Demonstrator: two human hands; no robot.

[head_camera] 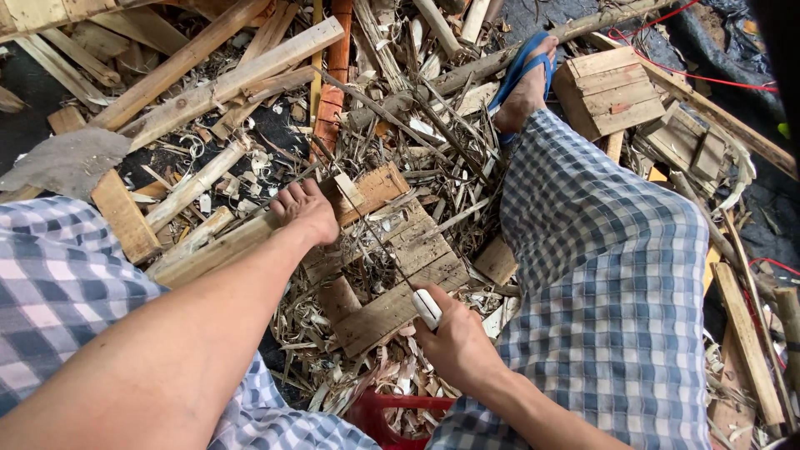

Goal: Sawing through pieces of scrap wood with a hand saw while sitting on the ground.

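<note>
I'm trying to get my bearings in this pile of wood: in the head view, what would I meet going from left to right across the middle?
Flat grey stone slab → left hand → right hand gripping a white-handled blade → checked-cloth leg → small slatted wooden box

Your right hand [457,343] grips a white-handled blade [427,307] over the slatted board [400,275]; your left hand [307,212] presses a plank [218,248] amid shavings and scrap wood.
</note>
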